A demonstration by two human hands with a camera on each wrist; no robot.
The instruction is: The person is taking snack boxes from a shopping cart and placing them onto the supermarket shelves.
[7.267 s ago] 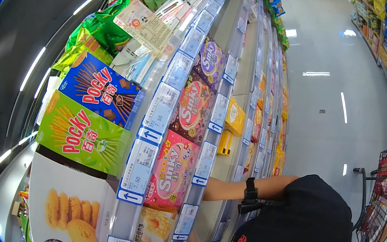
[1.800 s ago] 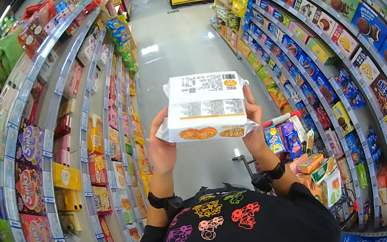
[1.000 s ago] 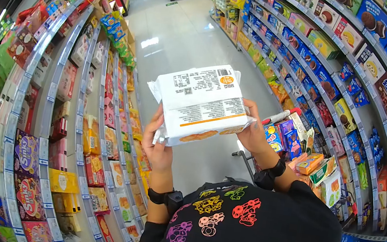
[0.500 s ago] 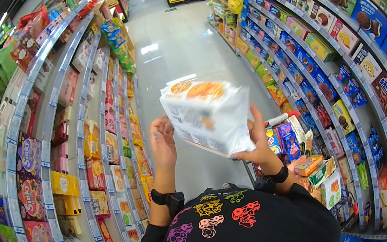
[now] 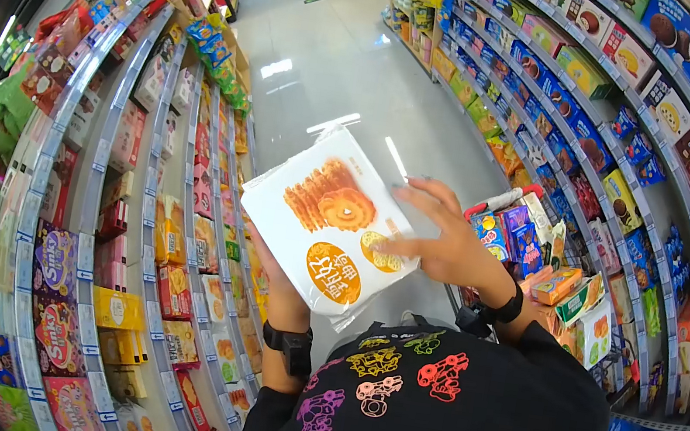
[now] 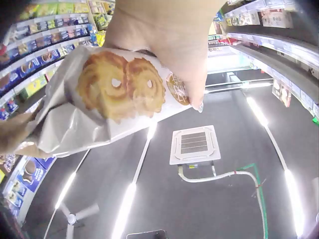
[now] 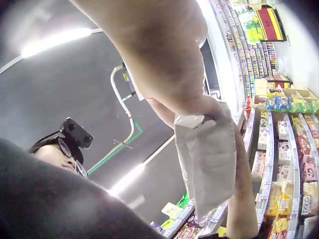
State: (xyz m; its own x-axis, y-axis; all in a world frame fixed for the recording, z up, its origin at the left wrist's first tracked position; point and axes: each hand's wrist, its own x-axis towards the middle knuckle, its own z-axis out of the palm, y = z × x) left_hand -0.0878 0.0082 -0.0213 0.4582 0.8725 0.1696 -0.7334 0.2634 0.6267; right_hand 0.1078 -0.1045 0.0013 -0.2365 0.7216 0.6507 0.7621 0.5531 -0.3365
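Observation:
A white plastic pack of cookies (image 5: 346,207), with golden ring-shaped cookies and an orange oval label printed on it, is held in front of the chest, its large picture face up. My left hand (image 5: 266,259) grips it from the left and underneath, mostly hidden by the pack in the head view. In the left wrist view the left thumb (image 6: 187,74) lies along the pack's printed side. Spread over the pack's right edge, my right hand (image 5: 445,240) has its fingers extended, one fingertip overlapping the small yellow label. The right wrist view shows the pack's crimped white end.
Snack shelves (image 5: 92,198) line the left, with Sinky boxes (image 5: 58,259) near. More cookie shelves (image 5: 631,123) curve along the right. A loaded shopping cart (image 5: 606,367) stands at the right elbow. Tiled aisle floor (image 5: 312,70) stretches ahead.
The pack was taken from near the left shelf, held back-side up in both hands, then turned over. Its picture face is now up; the right hand has moved from gripping to spread fingers.

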